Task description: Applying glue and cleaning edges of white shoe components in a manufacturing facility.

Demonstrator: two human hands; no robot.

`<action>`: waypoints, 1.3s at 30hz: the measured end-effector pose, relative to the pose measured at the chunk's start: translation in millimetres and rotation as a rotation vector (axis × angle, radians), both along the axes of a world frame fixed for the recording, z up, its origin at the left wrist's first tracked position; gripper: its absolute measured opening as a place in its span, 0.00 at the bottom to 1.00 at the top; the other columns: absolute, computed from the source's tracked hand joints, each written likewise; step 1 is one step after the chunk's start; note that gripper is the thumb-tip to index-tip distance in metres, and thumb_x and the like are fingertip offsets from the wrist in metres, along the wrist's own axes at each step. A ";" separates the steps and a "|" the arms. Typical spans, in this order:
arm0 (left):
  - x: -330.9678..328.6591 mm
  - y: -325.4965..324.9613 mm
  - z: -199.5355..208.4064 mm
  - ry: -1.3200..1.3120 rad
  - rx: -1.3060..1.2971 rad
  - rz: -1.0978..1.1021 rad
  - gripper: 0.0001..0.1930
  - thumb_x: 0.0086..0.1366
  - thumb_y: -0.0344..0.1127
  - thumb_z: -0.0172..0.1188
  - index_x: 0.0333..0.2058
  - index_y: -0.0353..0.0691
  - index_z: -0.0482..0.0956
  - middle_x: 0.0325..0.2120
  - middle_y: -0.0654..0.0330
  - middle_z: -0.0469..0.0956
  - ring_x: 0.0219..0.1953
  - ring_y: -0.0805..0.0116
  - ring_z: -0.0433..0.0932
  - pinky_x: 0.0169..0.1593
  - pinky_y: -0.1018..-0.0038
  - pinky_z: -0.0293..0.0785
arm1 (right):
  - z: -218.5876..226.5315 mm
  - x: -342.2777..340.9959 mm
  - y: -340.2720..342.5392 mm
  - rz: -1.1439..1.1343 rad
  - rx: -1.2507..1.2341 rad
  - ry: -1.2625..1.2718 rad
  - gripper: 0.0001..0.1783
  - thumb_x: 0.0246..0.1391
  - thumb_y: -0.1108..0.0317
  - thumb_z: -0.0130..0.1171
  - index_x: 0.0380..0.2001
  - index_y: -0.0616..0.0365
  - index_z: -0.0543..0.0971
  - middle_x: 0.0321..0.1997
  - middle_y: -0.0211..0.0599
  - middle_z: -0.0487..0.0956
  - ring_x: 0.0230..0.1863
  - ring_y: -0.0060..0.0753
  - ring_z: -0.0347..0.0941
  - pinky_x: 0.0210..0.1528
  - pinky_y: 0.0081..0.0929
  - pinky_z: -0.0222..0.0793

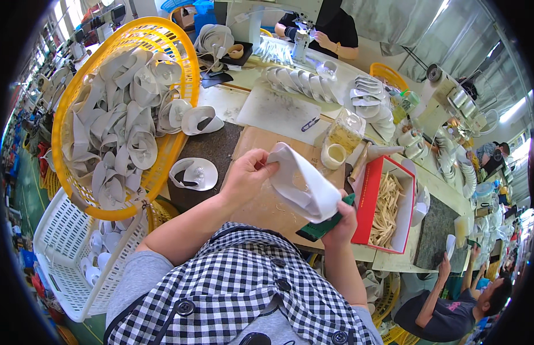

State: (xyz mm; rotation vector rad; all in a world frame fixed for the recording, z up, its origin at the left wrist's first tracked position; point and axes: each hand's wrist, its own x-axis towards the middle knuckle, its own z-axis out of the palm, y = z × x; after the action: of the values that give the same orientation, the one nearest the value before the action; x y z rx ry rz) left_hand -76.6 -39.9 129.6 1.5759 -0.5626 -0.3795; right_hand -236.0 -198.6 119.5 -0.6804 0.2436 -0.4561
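Over the workbench I hold a white shoe upper [298,179], a curved strap-like piece with an open middle, in both hands. My left hand [248,173] is closed, pinching its left edge between thumb and fingers. The fingers of my right hand [343,225] are closed around its lower right end. A dark green flat piece [320,229] is also in my right hand, under the upper; its kind I cannot make out. Beneath lies a brown board [261,149]. Two similar uppers, one low [193,174] and one higher [201,121], lie left of the board.
At left, a yellow basket [58,144] heaped with uppers stands above a white basket [60,270]. A red box [367,201] of tan strips, a glue-stained tub [343,132] and a hammer [359,164] are at right. Co-workers sit across [347,34] and at lower right [436,313].
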 end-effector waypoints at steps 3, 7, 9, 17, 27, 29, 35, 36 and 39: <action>4.5 1.1 -3.1 0.363 0.058 -0.056 0.08 0.61 0.31 0.56 0.39 0.36 0.76 0.26 0.65 0.75 0.27 0.78 0.73 0.30 0.78 0.71 | 6.4 -6.0 3.0 0.076 -0.543 -0.019 0.07 0.45 0.72 0.57 0.30 0.57 0.71 0.23 0.31 0.71 0.24 0.21 0.66 0.25 0.20 0.62; 1.3 0.3 -9.5 0.897 -0.299 -0.077 0.15 0.64 0.33 0.50 0.48 0.35 0.70 0.40 0.56 0.76 0.38 0.66 0.79 0.40 0.70 0.78 | 23.5 3.9 15.2 0.094 -1.480 -0.216 0.09 0.42 0.72 0.62 0.30 0.57 0.74 0.26 0.33 0.73 0.27 0.33 0.68 0.27 0.27 0.64; 0.3 6.3 0.4 0.997 -0.386 -0.161 0.17 0.65 0.34 0.50 0.50 0.34 0.68 0.42 0.54 0.75 0.40 0.64 0.78 0.41 0.70 0.77 | 22.7 6.3 20.4 0.118 -1.767 -0.221 0.13 0.37 0.70 0.65 0.30 0.55 0.75 0.29 0.33 0.74 0.27 0.37 0.69 0.29 0.30 0.67; -14.8 23.9 -0.2 0.858 -0.303 -0.098 0.21 0.65 0.39 0.50 0.54 0.35 0.62 0.42 0.55 0.74 0.35 0.60 0.79 0.36 0.70 0.78 | 1.7 4.4 27.1 0.131 -1.795 -0.106 0.16 0.37 0.71 0.65 0.34 0.54 0.76 0.33 0.34 0.75 0.32 0.39 0.72 0.33 0.30 0.69; -25.0 16.7 -3.6 0.233 0.068 -0.317 0.19 0.64 0.27 0.50 0.53 0.34 0.61 0.40 0.53 0.74 0.28 0.69 0.78 0.32 0.75 0.78 | 40.7 62.9 5.6 -0.048 -1.603 -0.007 0.18 0.37 0.68 0.69 0.35 0.55 0.77 0.35 0.36 0.74 0.41 0.40 0.69 0.43 0.32 0.66; -24.8 15.3 0.0 0.041 0.146 -0.299 0.19 0.64 0.26 0.50 0.53 0.34 0.61 0.40 0.53 0.74 0.29 0.70 0.78 0.31 0.75 0.77 | 35.7 66.2 -4.5 0.120 -1.511 0.091 0.20 0.35 0.65 0.70 0.33 0.56 0.76 0.33 0.37 0.73 0.39 0.39 0.68 0.42 0.31 0.65; -14.4 13.9 1.1 0.378 0.198 -0.411 0.17 0.67 0.29 0.47 0.53 0.33 0.61 0.40 0.53 0.73 0.34 0.72 0.78 0.30 0.77 0.77 | 22.1 65.5 -3.9 0.281 -1.420 0.289 0.24 0.29 0.58 0.74 0.26 0.60 0.73 0.27 0.39 0.71 0.34 0.38 0.66 0.36 0.30 0.63; -9.7 15.2 -1.6 0.422 0.150 -0.474 0.16 0.68 0.31 0.45 0.53 0.34 0.62 0.41 0.54 0.72 0.36 0.72 0.77 0.33 0.77 0.77 | 21.4 65.8 -3.5 0.285 -1.350 0.323 0.24 0.30 0.58 0.73 0.25 0.61 0.73 0.26 0.39 0.71 0.33 0.38 0.66 0.36 0.30 0.63; -1.9 12.7 -18.1 0.394 0.086 -0.538 0.17 0.69 0.35 0.43 0.53 0.34 0.63 0.42 0.54 0.72 0.40 0.71 0.75 0.40 0.75 0.75 | 21.5 64.9 -4.0 0.289 -1.346 0.410 0.20 0.34 0.60 0.71 0.24 0.61 0.74 0.25 0.40 0.71 0.32 0.39 0.66 0.34 0.33 0.63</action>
State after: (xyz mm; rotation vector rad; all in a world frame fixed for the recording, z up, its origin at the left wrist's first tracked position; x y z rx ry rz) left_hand -78.6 -27.2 111.6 1.3621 -0.6608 -1.1056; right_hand -171.1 -202.6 141.0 -2.1060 0.1939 -0.1381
